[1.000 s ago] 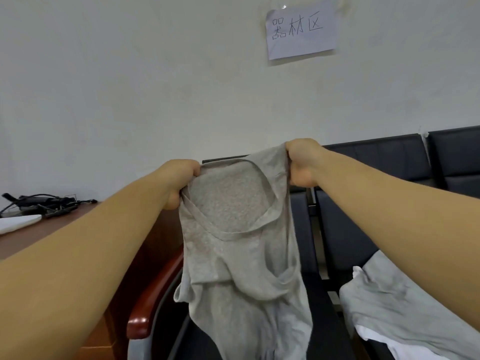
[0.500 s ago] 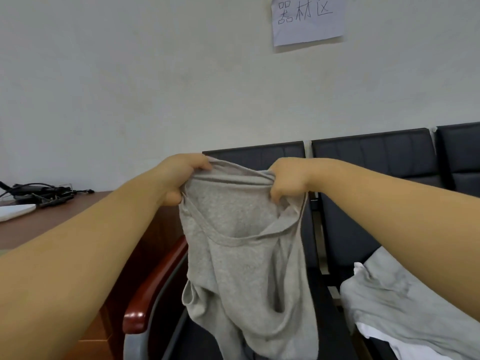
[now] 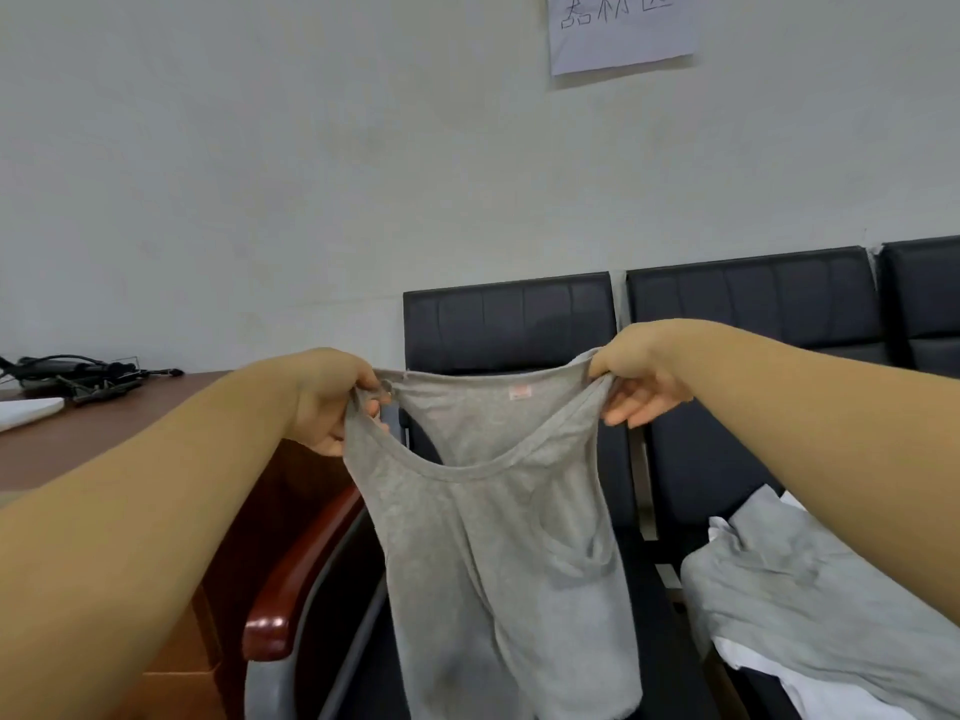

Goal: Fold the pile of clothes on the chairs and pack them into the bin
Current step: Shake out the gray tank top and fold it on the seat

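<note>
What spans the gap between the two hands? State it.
Head view: the grey tank top, its neckline stretched from left hand to right hand, small label midway.

A limp grey cotton vest (image 3: 493,537) is filling the gap between left hand (image 3: 327,397) and right hand (image 3: 639,379). Above them, air is lying open.

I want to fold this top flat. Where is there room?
The black seat under the hanging gray tank top, between the wooden armrest and the clothes pile, looks bare. The next seat right is crowded.
</note>
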`<state>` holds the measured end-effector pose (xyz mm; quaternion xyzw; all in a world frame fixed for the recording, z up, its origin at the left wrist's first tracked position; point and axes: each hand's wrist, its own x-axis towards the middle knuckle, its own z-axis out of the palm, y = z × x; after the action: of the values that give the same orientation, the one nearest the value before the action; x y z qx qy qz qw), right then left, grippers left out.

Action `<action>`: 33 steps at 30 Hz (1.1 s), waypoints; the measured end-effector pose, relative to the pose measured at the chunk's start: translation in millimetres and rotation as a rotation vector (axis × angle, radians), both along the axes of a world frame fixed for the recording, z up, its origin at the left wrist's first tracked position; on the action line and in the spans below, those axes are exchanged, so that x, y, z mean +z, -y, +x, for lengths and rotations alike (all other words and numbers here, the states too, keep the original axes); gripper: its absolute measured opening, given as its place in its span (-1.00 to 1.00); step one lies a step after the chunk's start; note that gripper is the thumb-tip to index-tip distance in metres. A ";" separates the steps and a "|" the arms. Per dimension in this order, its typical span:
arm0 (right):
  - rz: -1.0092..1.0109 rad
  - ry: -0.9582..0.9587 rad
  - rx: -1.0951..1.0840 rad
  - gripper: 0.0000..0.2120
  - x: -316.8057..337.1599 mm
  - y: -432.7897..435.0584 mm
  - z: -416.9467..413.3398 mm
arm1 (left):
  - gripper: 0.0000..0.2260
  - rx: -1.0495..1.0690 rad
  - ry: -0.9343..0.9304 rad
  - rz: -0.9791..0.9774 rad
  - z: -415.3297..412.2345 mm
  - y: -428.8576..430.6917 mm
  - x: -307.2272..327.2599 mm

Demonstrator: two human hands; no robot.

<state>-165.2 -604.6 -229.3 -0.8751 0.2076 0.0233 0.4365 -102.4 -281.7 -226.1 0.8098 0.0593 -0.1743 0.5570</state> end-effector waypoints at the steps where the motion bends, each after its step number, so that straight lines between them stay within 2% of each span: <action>1: 0.183 -0.007 0.017 -0.76 -1.6 1.0 -1.2 | -0.79 0.004 -0.033 -0.054 0.1 0.3 0.1; 3: 0.471 0.009 0.062 -0.78 -3.9 2.7 0.0 | -0.83 0.055 -0.032 -0.203 -0.8 4.4 0.7; 6: 0.823 0.143 0.039 -0.85 0.2 0.9 8.8 | -0.78 0.125 0.046 -0.390 0.3 11.0 5.1; 8: 0.951 0.182 0.018 -0.90 6.9 1.2 16.0 | -0.73 0.118 0.075 -0.473 0.3 13.5 9.1; 9: 0.927 0.168 0.032 -0.83 10.7 1.6 17.5 | -0.71 0.108 0.101 -0.474 0.2 14.2 10.5; 11: 0.731 0.107 0.149 -0.75 19.2 1.6 16.1 | -0.71 0.128 0.150 -0.409 -4.5 15.2 11.5; 13: 0.431 0.044 0.314 -0.91 23.7 -2.7 10.8 | -0.75 0.202 0.218 -0.317 0.5 13.7 7.1; 14: 0.287 0.010 0.397 -0.84 24.3 -4.3 8.1 | -0.76 0.234 0.260 -0.286 3.5 12.2 3.9; 16: -0.005 -0.117 0.568 -0.58 26.5 -7.7 4.1 | -0.81 0.296 0.416 -0.168 12.7 9.7 -1.2; 17: -0.173 -0.183 0.639 -0.56 27.5 -12.6 0.7 | -0.82 0.295 0.438 -0.079 10.2 7.3 0.6; 18: -0.365 -0.201 0.669 -0.61 27.9 -18.3 -2.3 | -0.79 0.282 0.467 0.167 6.4 7.8 -0.9; 19: -0.563 -0.169 0.650 -0.68 27.2 -22.3 -2.1 | -0.73 0.200 0.624 0.565 8.8 5.4 -7.9; 20: -0.728 -0.104 0.599 -0.74 26.7 -25.5 -2.2 | -0.70 0.184 0.689 0.619 6.9 5.6 -8.9; 22: -0.862 0.030 0.516 -0.75 26.3 -29.1 -1.5 | -0.71 0.310 0.490 0.007 6.9 7.9 -6.3; 23: -0.832 0.074 0.498 -0.72 25.8 -28.0 0.5 | -0.72 0.314 0.429 -0.135 6.3 8.4 -9.8; 24: -0.747 0.100 0.479 -0.72 25.5 -26.4 1.8 | -0.68 0.273 0.392 -0.145 6.8 7.6 -11.0; 26: -0.507 0.138 0.429 -0.78 24.9 -21.7 4.5 | -0.51 0.156 0.345 -0.303 5.2 9.6 -10.2; 27: -0.392 0.142 0.413 -0.82 24.3 -19.0 6.3 | -0.48 0.071 0.356 -0.301 2.2 10.6 -9.5; 30: -0.171 0.192 0.342 -0.84 20.3 -12.5 12.3 | -0.64 -0.094 0.463 -0.147 0.0 14.9 -7.9; 33: 0.102 0.267 0.270 -0.95 17.3 -9.7 18.2 | -0.75 -0.121 0.604 0.178 -1.2 22.7 -6.6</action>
<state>-147.0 -594.9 -212.0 -0.8670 0.0274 -0.0241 0.4970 -103.6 -304.3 -232.7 0.8725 -0.1419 0.0467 0.4652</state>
